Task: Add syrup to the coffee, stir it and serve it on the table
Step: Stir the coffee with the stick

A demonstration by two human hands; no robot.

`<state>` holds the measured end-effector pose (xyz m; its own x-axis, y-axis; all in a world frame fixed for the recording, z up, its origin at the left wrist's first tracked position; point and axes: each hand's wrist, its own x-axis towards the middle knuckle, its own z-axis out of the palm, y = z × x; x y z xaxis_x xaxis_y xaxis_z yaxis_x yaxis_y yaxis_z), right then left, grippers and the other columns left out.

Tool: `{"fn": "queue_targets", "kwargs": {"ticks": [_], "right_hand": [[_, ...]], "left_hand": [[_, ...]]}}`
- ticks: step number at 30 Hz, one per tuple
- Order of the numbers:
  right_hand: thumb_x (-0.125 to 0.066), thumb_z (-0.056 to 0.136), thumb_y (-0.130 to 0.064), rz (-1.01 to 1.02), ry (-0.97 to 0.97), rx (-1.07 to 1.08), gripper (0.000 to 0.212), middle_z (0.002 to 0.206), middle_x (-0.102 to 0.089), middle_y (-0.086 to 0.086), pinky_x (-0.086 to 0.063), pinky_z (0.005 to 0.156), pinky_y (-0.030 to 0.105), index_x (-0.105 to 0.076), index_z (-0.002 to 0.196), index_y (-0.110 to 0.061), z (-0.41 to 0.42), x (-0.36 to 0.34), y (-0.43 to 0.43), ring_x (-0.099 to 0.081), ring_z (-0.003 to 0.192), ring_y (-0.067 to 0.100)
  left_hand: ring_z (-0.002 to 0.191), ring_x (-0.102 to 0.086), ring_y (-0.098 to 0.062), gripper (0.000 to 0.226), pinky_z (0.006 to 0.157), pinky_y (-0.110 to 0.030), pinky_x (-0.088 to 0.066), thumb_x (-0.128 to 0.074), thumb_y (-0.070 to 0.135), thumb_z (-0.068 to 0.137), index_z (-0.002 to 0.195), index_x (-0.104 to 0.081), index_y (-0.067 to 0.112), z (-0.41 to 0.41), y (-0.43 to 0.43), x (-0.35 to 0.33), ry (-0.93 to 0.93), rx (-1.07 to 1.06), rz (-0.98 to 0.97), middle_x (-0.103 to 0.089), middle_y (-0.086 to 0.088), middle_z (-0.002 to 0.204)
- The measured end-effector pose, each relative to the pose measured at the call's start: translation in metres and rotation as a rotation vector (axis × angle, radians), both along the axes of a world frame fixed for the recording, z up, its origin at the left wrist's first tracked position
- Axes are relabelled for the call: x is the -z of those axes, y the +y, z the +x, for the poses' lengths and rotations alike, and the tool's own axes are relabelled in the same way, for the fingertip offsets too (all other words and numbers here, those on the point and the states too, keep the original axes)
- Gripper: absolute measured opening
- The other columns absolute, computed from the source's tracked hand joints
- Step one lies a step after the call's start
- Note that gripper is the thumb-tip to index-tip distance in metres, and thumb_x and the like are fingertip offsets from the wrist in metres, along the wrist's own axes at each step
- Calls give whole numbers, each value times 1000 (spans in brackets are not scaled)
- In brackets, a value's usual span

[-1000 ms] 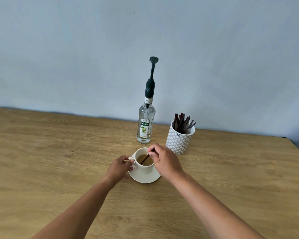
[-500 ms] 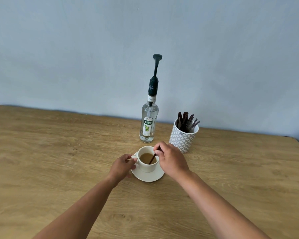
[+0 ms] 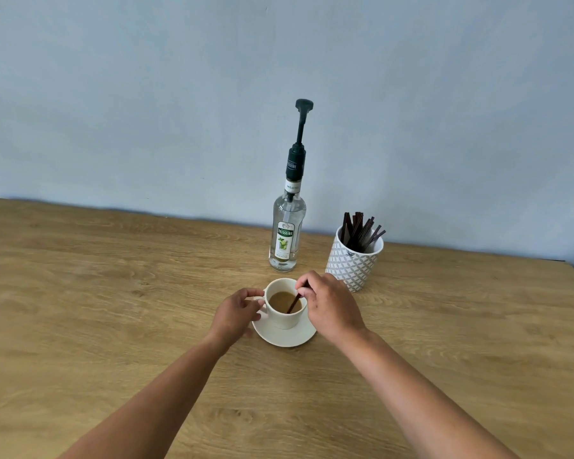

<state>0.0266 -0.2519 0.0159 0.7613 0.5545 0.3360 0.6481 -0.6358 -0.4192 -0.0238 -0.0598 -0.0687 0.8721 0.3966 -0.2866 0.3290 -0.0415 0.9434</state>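
**Stirring the coffee, cup steadied at the handle**

The right hand (image 3: pixel 332 309) is hovering over the right side of the white cup (image 3: pixel 284 313), its thumb and forefinger pressed together in a pinch on the top end of a dark stir stick (image 3: pixel 294 302). The remaining fingers are curling loosely downward toward the palm; their tips are hidden behind the back of the hand. The stick is slanting down and to the left, its lower end dipping into the light-brown coffee (image 3: pixel 284 301) — the liquid is filling the cup to somewhat below the rim.

The left hand (image 3: pixel 237 314) is resting at the cup's left side, fingers partly curled and only slightly parted, closing on the small handle; the forefinger is lying along the top of it and the thumb is sitting lower. How tightly the handle is being gripped cannot be told.

The cup is standing upright on a white saucer (image 3: pixel 284 336), which is lying on the wooden table (image 3: pixel 113 293) in front of the person.

Behind the cup, a clear syrup bottle (image 3: pixel 287 240) with a tall dark pump is standing upright — apart from both hands. Just to its right, a patterned white holder (image 3: pixel 352 263) is carrying a bunch of dark stir sticks.
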Motion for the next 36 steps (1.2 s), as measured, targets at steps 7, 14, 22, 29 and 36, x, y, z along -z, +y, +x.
{"fn": "queue_targets", "kwargs": {"ticks": [7, 14, 22, 29, 36], "right_hand": [[-59, 95, -14, -80, -40, -4, 9, 90, -71, -1, -45, 83, 41, -63, 102, -18, 1, 2, -1, -58, 88, 21], [-66, 89, -8, 4, -46, 11, 10, 83, -68, 3, -46, 76, 39, -64, 96, -15, -4, -4, -1, -58, 79, 23], [-62, 92, -10, -69, -58, 23, 13, 90, -72, -2, -46, 82, 40, -64, 103, -17, 1, -1, -5, -60, 86, 21], [-61, 93, -15, -7, -35, -3, 6, 89, -71, -2, -45, 82, 39, -63, 98, -19, -4, 1, 0, -61, 83, 19], [-62, 92, -11, -65, -71, 25, 11, 88, -72, -2, -45, 81, 40, -64, 102, -17, 0, 2, -4, -62, 83, 21]], "left_hand": [[86, -71, -19, 13, 58, -29, -57, -65, 16, 95, 106, -73, 17, 3, 2, 1, -9, -36, -24, -76, -11, 101], [83, -72, -18, 12, 57, -31, -57, -67, 17, 94, 105, -71, 14, 3, 1, 5, -5, -61, -44, -77, -10, 102], [81, -72, -18, 14, 55, -28, -57, -69, 18, 94, 106, -70, 11, 4, 3, 2, 7, -57, -72, -76, -11, 104], [83, -73, -18, 12, 58, -31, -59, -68, 20, 94, 105, -70, 14, 2, 3, 3, 8, -52, -68, -76, -8, 104], [82, -73, -18, 13, 59, -31, -60, -69, 20, 93, 105, -71, 15, 2, 3, 1, 16, -49, -66, -76, -7, 102]]}}
